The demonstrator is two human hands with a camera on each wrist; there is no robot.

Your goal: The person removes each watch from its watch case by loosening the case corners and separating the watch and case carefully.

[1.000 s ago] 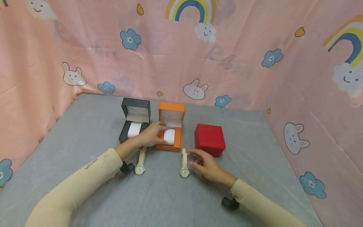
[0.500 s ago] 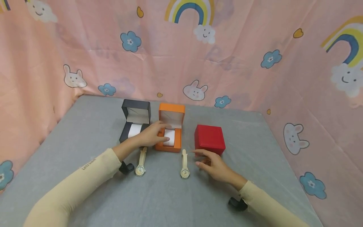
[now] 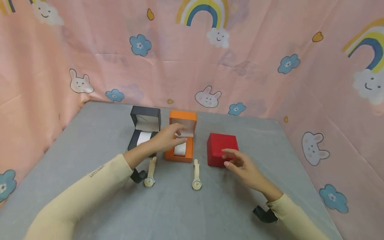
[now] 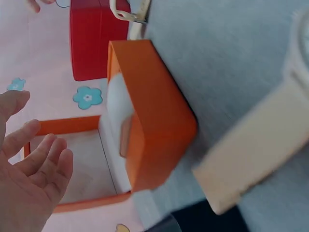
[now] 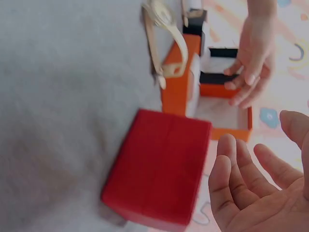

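My left hand (image 3: pixel 166 137) hovers over the open orange watch box (image 3: pixel 189 150), fingers relaxed and holding nothing. A white cushion (image 3: pixel 180 148) sits inside that box. My right hand (image 3: pixel 247 169) is in front of the closed red box (image 3: pixel 221 145), its fingers loosely bent and empty; the right wrist view shows a gap between them and the red box (image 5: pixel 159 166). One cream-strapped watch (image 3: pixel 196 176) lies before the orange box. Another watch (image 3: pixel 150 175) lies further left, near my left wrist.
An open black watch box (image 3: pixel 145 116) with a white cushion (image 3: pixel 144 137) stands left of the orange one, partly hidden by my left hand. Grey cloth (image 3: pixel 180 213) covers the table. A pink patterned curtain (image 3: pixel 168 73) encloses its back and sides.
My right hand has moved right, away from the watch and towards the red box's front. My left hand has lifted slightly off the orange box's cushion. Boxes and watches stay put.
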